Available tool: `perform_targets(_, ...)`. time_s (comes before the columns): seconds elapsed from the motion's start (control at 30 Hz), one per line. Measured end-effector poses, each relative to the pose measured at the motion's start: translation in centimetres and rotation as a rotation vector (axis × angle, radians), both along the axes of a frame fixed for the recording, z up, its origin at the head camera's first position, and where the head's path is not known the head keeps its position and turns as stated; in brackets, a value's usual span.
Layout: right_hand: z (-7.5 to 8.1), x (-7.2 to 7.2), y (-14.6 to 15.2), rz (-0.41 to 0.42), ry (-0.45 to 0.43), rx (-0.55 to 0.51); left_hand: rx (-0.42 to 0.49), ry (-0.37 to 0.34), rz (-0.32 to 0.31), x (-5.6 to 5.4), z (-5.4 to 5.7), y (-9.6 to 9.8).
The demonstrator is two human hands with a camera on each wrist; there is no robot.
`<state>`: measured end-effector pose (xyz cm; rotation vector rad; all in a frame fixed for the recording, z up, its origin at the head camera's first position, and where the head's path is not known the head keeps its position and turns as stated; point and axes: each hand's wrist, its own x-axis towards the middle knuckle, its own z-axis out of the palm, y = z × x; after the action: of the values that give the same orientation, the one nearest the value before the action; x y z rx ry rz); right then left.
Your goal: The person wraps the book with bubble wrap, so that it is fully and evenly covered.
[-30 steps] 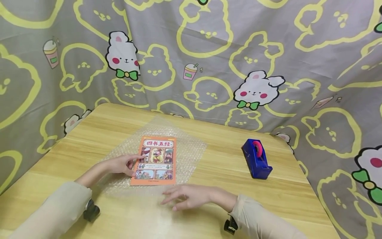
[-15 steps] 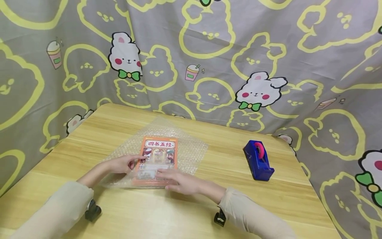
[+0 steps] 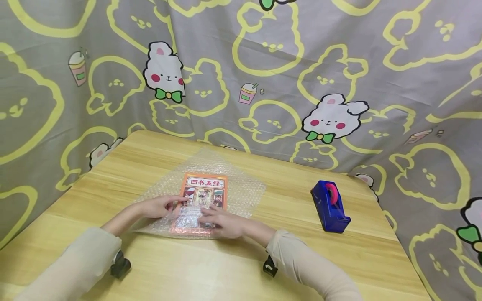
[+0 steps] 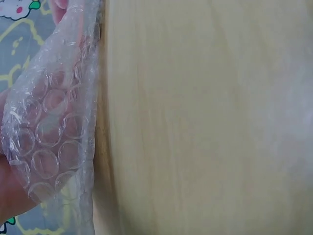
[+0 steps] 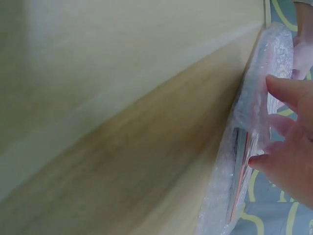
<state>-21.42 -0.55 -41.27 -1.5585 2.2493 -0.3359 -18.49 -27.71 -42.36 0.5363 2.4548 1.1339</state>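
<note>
Right hand point(image 3: 227, 224) now seemingly atop book point(image 3: 203, 196)

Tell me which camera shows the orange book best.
The head view: the book shows its cover and title, though bubble wrap and fingers overlap part. The right wrist view shows only its edge; the left wrist view shows none clearly.

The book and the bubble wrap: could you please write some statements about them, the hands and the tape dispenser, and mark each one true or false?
1. The book lies on the bubble wrap. True.
2. Bubble wrap hides the title of the book. False: the title at the top shows clearly.
3. The right hand touches the bubble wrap. True.
4. The tape dispenser stands left of the book. False: it stands to the right.
5. The left hand is at the book's left side. True.
</note>
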Motion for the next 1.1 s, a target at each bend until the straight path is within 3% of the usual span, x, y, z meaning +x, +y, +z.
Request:
perform_targets(0.13, -0.3, -0.6, -0.1, -0.001, -0.045, 0.027, -0.024, -0.032, 0.033, 0.1, 0.3, 0.1)
perform_targets(0.33, -0.1, -1.3, -0.6, 0.008, -0.078, 0.041, 0.014, -0.117, 0.039, 0.0, 0.3, -0.2)
perform_targets(0.63, 0.3, -2.2, -1.1, -0.015, -0.074, 0.099, 0.06, -0.104, -0.051, -0.1, 0.1, -0.7)
perform_targets(0.9, 0.4, -3.3, -1.4, -0.027, -0.099, 0.1, 0.092, -0.098, -0.053, 0.5, 0.3, -0.2)
perform_targets(1.1, 0.2, -4.1, -1.5, -0.048, -0.131, 0.08, 0.069, -0.068, -0.093, 0.4, 0.3, -0.1)
